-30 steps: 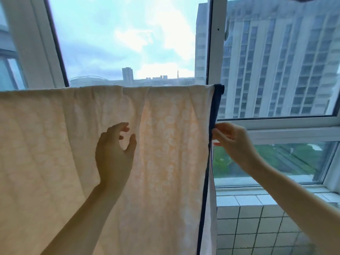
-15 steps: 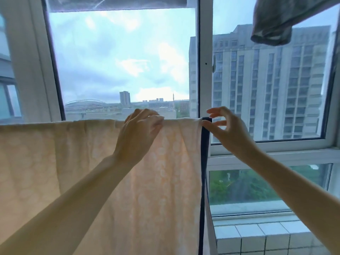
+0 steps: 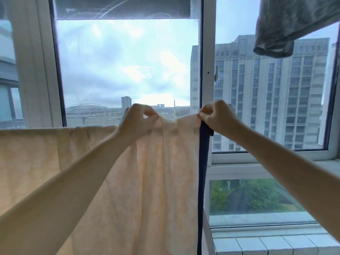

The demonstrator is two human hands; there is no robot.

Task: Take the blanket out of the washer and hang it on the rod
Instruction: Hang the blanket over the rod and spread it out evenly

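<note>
- Up in front of the window, both hands are raised side by side, with a small gap between them.
- The left hand (image 3: 139, 120) has its fingers curled. Its fingers and thumb pinch a fold at the top edge of the blanket (image 3: 165, 181).
- The right hand (image 3: 219, 116) is curled too. It pinches the top corner of the blanket, right where the dark blue edge (image 3: 202, 172) begins.
- Between the two hands, the top of the blanket dips down a little.
- Below the hands, the pale peach blanket hangs down in soft folds and runs out of view at the bottom.
- The dark blue edge drops straight down from under the right hand.
- To the left of the left hand, the top of the blanket goes on flat and level, out to the side of the view.
- What holds the blanket up is hidden by the cloth.
- Just above the right hand's fingers, the white window post (image 3: 207, 52) goes straight up.
- High above the right hand and to its right, a grey cloth (image 3: 287, 28) hangs down.
- Under the right arm there is a white tiled ledge (image 3: 266, 243).
- Far behind the right hand, outside the glass, stands a tall building (image 3: 276, 98).
</note>
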